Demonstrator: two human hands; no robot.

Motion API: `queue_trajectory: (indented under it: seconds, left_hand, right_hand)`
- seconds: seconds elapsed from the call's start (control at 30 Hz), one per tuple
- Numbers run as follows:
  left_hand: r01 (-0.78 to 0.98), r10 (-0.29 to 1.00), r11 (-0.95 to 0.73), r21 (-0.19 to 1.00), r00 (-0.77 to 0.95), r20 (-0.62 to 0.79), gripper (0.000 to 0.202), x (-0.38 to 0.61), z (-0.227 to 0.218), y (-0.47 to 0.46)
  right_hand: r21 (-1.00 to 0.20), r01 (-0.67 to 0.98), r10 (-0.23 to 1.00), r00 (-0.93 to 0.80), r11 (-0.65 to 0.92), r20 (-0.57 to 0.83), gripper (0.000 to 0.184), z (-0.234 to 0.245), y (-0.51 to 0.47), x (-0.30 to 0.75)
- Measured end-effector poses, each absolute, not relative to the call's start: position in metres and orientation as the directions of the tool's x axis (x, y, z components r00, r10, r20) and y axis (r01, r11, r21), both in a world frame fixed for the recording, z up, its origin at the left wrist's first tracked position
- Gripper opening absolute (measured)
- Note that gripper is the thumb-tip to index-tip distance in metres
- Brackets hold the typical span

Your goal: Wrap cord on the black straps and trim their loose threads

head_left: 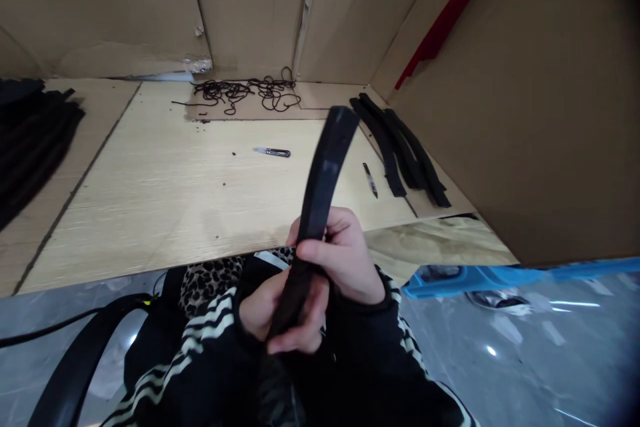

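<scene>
Strap point(326, 163) rises from right hand point(350, 260) and left hand point(256, 313); both clenched around it.

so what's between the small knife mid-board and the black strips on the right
In the head view, another small knife lies on the plywood board there, and the raised black strap crosses in front of that stretch.

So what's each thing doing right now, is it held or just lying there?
long black flat strap: held upright, bent in a curve.
left hand: fingers shut on the strap's lower end.
right hand: fingers shut on the strap higher up.
small silver and black metal tool: lying flat on the pale plywood table, untouched.
tangled black cords: heaped loose at the table's back.
</scene>
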State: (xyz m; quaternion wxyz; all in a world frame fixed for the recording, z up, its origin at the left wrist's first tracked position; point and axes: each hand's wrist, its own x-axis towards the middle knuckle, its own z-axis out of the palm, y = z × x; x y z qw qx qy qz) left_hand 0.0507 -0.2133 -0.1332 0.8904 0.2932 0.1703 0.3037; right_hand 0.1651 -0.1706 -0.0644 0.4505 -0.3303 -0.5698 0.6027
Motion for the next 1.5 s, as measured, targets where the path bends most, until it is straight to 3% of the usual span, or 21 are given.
queue_trajectory:
  seconds: [0.1, 0.17, 0.23, 0.33, 0.47, 0.67, 0.7, 0.77, 0.83, 0.9, 0.97, 1.07, 1.13, 1.33, 1.4, 1.5]
  left_hand:
    - [-0.442, 0.902, 0.357, 0.823, 0.394, -0.180, 0.055, 0.055, -0.122, -0.222]
    - [-0.374, 0.931, 0.318, 0.871, 0.296, -0.213, 0.049, 0.052, -0.115, -0.226]
    - [-0.432, 0.826, 0.476, 0.766, 0.518, -0.221, 0.056, 0.046, -0.114, -0.227]
    - [-0.530, 0.584, 0.689, 0.495, 0.810, 0.056, 0.062, 0.038, -0.120, -0.223]
    - [-0.600, 0.530, 0.731, 0.326, 0.799, 0.283, 0.063, 0.039, -0.130, -0.220]
    - [-0.538, 0.386, 0.835, 0.116, 0.722, 0.574, 0.063, 0.051, -0.138, -0.217]
    - [-0.561, 0.415, 0.817, 0.136, 0.735, 0.536, 0.064, 0.051, -0.136, -0.217]
    - [-0.658, 0.606, 0.692, 0.296, 0.753, 0.257, 0.061, 0.049, -0.125, -0.216]
    - [-0.650, 0.819, 0.515, 0.558, 0.566, -0.096, 0.051, 0.045, -0.109, -0.217]
    - [-0.574, 0.873, 0.459, 0.678, 0.431, -0.225, 0.046, 0.040, -0.096, -0.218]
    - [-0.573, 0.838, 0.514, 0.639, 0.496, -0.230, 0.047, 0.037, -0.091, -0.218]
    - [-0.606, 0.734, 0.628, 0.487, 0.670, -0.113, 0.050, 0.037, -0.103, -0.218]
    - [-0.631, 0.726, 0.622, 0.464, 0.686, -0.041, 0.052, 0.037, -0.115, -0.217]
    - [-0.562, 0.790, 0.531, 0.634, 0.599, -0.132, 0.061, 0.031, -0.104, -0.205]
    - [-0.509, 0.793, 0.536, 0.674, 0.577, -0.195, 0.064, 0.028, -0.090, -0.199]
    - [-0.478, 0.855, 0.476, 0.738, 0.447, -0.262, 0.054, 0.029, -0.078, -0.192]
  right_hand:
    - [-0.998, -0.043, 0.986, -0.161, 0.044, 0.051, 0.030, -0.064, -0.171, 0.164]
    - [-0.995, 0.034, 0.990, -0.111, 0.095, 0.091, 0.030, -0.064, -0.173, 0.166]
    - [-0.981, 0.044, 0.973, -0.138, 0.191, 0.183, 0.030, -0.064, -0.174, 0.170]
    - [-0.964, -0.019, 0.939, -0.223, 0.264, 0.261, 0.027, -0.066, -0.172, 0.176]
    - [-0.981, -0.129, 0.925, -0.333, 0.147, 0.182, 0.027, -0.072, -0.171, 0.179]
    - [-0.969, -0.244, 0.873, -0.466, 0.026, 0.141, 0.034, -0.082, -0.169, 0.178]
    - [-0.973, -0.231, 0.886, -0.446, 0.023, 0.127, 0.033, -0.082, -0.169, 0.178]
    - [-0.982, -0.182, 0.929, -0.356, 0.039, 0.103, 0.030, -0.079, -0.171, 0.178]
    - [-0.990, -0.108, 0.966, -0.236, 0.085, 0.109, 0.025, -0.071, -0.173, 0.179]
    - [-0.991, -0.034, 0.979, -0.153, 0.131, 0.135, 0.023, -0.063, -0.176, 0.179]
    - [-0.989, -0.018, 0.977, -0.155, 0.147, 0.148, 0.023, -0.059, -0.177, 0.180]
    - [-0.987, -0.101, 0.949, -0.278, 0.124, 0.147, 0.022, -0.062, -0.174, 0.181]
    - [-0.985, -0.148, 0.927, -0.351, 0.085, 0.133, 0.023, -0.070, -0.171, 0.182]
    - [-0.990, -0.135, 0.944, -0.328, -0.035, 0.011, 0.026, -0.077, -0.171, 0.177]
    - [-0.995, -0.091, 0.951, -0.310, -0.033, -0.004, 0.027, -0.074, -0.173, 0.173]
    - [-0.999, -0.014, 0.958, -0.285, 0.035, 0.038, 0.028, -0.069, -0.175, 0.170]
